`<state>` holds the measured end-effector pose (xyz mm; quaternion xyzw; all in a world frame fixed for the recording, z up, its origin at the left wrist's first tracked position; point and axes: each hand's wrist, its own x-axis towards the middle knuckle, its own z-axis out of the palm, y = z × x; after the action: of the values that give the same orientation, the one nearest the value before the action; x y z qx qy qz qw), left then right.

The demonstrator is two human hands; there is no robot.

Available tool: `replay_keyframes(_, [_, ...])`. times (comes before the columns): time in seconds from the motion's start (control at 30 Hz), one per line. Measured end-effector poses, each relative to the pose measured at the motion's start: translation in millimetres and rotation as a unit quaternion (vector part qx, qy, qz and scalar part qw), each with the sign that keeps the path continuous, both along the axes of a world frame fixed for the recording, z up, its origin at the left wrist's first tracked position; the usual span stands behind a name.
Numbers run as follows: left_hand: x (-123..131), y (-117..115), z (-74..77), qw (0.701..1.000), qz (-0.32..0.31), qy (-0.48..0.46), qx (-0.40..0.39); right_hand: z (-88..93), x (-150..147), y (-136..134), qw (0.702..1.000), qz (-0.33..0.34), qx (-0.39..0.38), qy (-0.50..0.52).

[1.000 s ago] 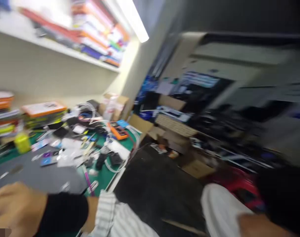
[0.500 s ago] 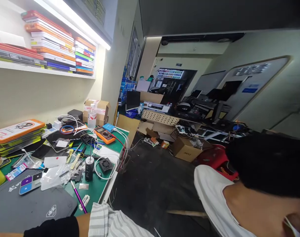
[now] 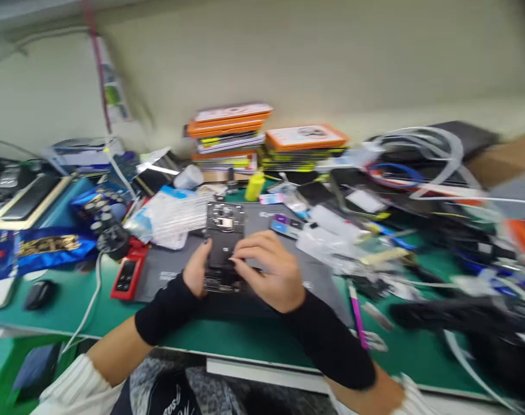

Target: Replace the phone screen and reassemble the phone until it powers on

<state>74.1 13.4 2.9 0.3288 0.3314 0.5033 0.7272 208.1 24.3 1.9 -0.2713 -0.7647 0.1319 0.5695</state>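
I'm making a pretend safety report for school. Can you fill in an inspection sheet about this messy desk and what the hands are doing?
Surface: green bench top with a grey work mat on it.
Job's things: opened phone, back cover off, lying on the mat.
Clutter: red device, yellow bottle, purple tool, black mouse, plastic bags; much is blurred.
Grippers: left hand grips the phone's left edge; right hand rests on its lower right part. Both wear black wrist sleeves.
Cables: white cables coiled at the right; one white lead runs off the front edge.
Surroundings: stacked orange boxes against a beige wall.
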Motion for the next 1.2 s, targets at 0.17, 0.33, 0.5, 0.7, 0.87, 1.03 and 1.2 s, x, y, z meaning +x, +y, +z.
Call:
replay_keyframes(0.17, [-6, -5, -10.5, 0.999, 0.015, -0.025, -0.03, 2.0, 11, -5, 1.0, -0.014, -0.022, -0.01])
replay_keyframes(0.33, [-2, -3, -12.8, 0.998, 0.001, -0.055, -0.04, 0.7, 8, -6, 0.998, -0.036, -0.038, -0.021])
replay_keyframes(0.5, [-5, -5, -13.5, 0.998, -0.004, -0.057, -0.024, -4.5, 7, -5, 0.992, -0.118, -0.044, -0.005])
replay_keyframes(0.7, [-9, -6, -12.3, 1.0, -0.003, 0.029, -0.005, -7.6, 9, -5, 0.982, -0.085, -0.167, 0.038])
replay_keyframes(0.87, [-8, -6, -5.2, 0.999, -0.009, -0.02, -0.023, -8.1, 15, -3, 0.97, -0.098, -0.177, 0.134])
replay_keyframes(1.03, [-17, -5, 7.2, 0.997, 0.001, -0.076, 0.006, -3.8, 25, -2, 0.909, 0.009, -0.377, 0.179])
replay_keyframes(1.2, [-23, -4, 10.3, 0.993, 0.081, -0.071, 0.053, 2.6, 22, -4, 0.773, 0.217, -0.579, 0.143])
